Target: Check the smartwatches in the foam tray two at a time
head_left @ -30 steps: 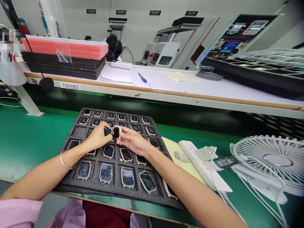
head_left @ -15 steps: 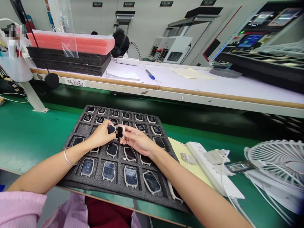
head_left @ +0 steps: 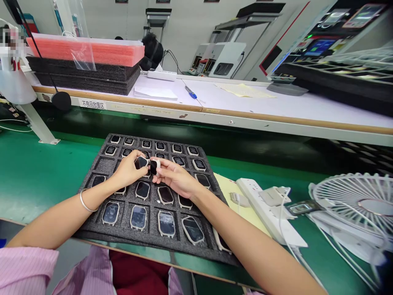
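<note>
1. Only a small change is seen since half a second ago: the dark-faced watch in the left hand seems turned a little, so its face shows more to the camera. The right hand keeps nearly the same pose, with a smaller white-sided piece just beside the watch.

2. About the grip: the left thumb and fingers pinch the watch at its sides, and the right fingers are closed around the smaller piece. I cannot tell if the two items touch.

3. From this I judge that the handling is at the same stage: both items are in the hands over the foam tray, nearer to its far edge than to its near edge.

4. By the tray's left edge, one compartment shows bare foam. Other watches sit along the near and far edges.

5. The right forearm passes close to the near right corner. Outside the right edge lie a yellow sheet and a power strip, so I judge this side tighter. Outside the left edge the green table gives wider room. Beyond the far edge, the shelf seems to limit forward reach.
</note>
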Motion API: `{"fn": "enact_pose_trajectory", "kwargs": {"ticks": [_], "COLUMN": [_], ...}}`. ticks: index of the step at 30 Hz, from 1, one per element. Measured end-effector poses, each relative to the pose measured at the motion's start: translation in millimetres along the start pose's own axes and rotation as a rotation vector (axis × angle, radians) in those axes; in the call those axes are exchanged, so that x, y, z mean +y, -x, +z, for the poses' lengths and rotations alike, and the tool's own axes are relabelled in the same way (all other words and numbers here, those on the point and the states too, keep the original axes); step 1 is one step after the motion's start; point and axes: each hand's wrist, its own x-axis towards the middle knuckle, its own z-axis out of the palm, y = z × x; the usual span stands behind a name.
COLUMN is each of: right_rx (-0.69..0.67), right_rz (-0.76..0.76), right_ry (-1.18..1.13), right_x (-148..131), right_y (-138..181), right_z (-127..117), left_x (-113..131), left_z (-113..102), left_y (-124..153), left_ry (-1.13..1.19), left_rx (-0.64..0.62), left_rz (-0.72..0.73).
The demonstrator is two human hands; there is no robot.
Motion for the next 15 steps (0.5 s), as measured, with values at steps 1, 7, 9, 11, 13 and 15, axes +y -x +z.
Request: {"fn": "enact_pose_trajectory", "kwargs": {"ticks": [1,7,9,11,13,15], "right_rx": [0.001,-0.011,-0.015,-0.025,-0.041,-0.054], "right_rz": [0.017,0.007,-0.009,-0.033,-0.058,-0.076], "right_ry": [0.002,0.019,0.022,0.026,0.033,0.036], "right_x": [0.4,2.8,3.1,2.9,2.2,0.9], "right_y": [-0.5,-1.7,-1.1,-0.4,0.4,1.1], "right_z": [-0.9,-3.7,-3.7,-3.5,-3.3,-2.8], "left_x": [-0.4,-5.7,-7.5,-8.4,-8.3,-7.4], "left_z": [0.0,0.5,1.1,1.6,1.9,2.2], "left_y": [0.2,-0.4,-1.4,-2.2,-2.3,-1.8], "left_ry": [-0.018,-0.068,-0.043,-0.032,-0.018,0.004], "left_rx": [-0.001,0.049,0.068,0.077,0.089,0.105], "left_rz": [-0.002,-0.039,-0.037,-0.036,-0.024,0.004]}}
